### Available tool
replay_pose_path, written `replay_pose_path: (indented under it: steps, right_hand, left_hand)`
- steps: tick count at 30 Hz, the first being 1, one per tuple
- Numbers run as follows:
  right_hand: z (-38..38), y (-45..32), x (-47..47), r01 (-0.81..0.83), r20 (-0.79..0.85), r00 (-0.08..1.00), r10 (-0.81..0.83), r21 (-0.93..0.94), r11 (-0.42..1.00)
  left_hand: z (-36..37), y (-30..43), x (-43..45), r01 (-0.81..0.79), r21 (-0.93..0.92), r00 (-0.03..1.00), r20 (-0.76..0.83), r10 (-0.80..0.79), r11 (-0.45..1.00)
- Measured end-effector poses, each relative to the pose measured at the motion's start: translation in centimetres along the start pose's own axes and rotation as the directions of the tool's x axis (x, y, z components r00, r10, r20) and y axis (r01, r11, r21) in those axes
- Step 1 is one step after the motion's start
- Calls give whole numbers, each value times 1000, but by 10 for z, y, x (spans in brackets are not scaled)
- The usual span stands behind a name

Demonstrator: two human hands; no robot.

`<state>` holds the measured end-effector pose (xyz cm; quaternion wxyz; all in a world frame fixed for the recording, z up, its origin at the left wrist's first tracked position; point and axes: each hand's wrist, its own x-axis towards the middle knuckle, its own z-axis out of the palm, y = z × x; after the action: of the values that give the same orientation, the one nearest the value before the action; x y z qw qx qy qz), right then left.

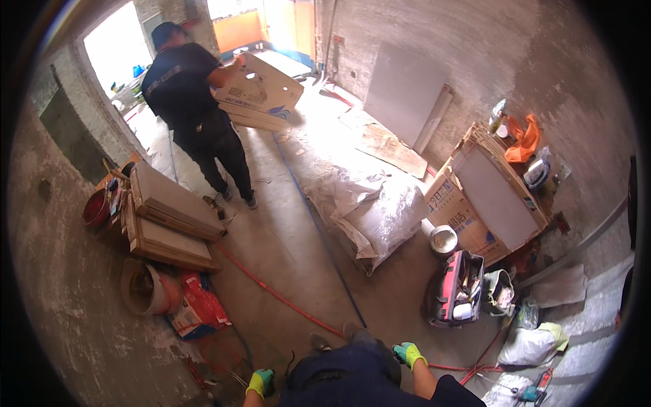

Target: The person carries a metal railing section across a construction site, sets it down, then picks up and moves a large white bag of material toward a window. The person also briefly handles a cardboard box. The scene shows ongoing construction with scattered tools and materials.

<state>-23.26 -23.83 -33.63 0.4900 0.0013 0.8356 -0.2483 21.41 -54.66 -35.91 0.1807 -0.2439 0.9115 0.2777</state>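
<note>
My left hand (260, 382), in a yellow and green work glove, hangs beside my left hip. My right hand (410, 353) wears a matching glove and is beside my right hip. Both sets of fingers are partly hidden, and dark shapes lie against them, so I cannot make out whether either hand holds anything. Between my shoes a red conduit (274, 292) crosses the concrete floor, meeting a blue conduit (325, 236) that runs away from me. Nearest on my right stands an open red and black tool bag (448, 285) filled with tools.
A co-worker (190, 96) holds a large printed cardboard sheet (259, 94). Plastic-wrapped sacks (376, 213) lie mid-floor. Boxed tiles (498, 188) lean right, beside a white bucket (443, 240). Stacked panels (173, 203), another bucket (147, 289) and a red bag (201, 305) stand left. A power tool (530, 393) lies lower right.
</note>
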Motion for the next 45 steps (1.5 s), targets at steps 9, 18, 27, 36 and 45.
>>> replay_pose_path:
  steps: [9, 18, 27, 36, 45]
  right_hand:
    - [10, -11, -22, -75, -42, 996, 76, 27, 997]
    - [9, -33, -39, -101, -12, 995, 102, 74, 992]
    - [2, -41, -24, -87, 55, 995, 78, 185, 979]
    - [-1, -32, -11, -76, 26, 997, 74, 123, 989]
    - [11, -52, -28, -58, 17, 998, 56, 79, 995]
  left_hand:
    - [-95, -2, 69, 300, -928, 788, 113, -605, 219]
    - [-18, -3, 33, 631, -773, 640, 563, -523, -60]
    - [-34, 30, 13, 471, -816, 798, 232, -556, 336]
    - [-69, 46, 39, 490, -871, 675, 405, -617, -35]
    - [-37, 6, 29, 605, -791, 602, 529, -598, -90]
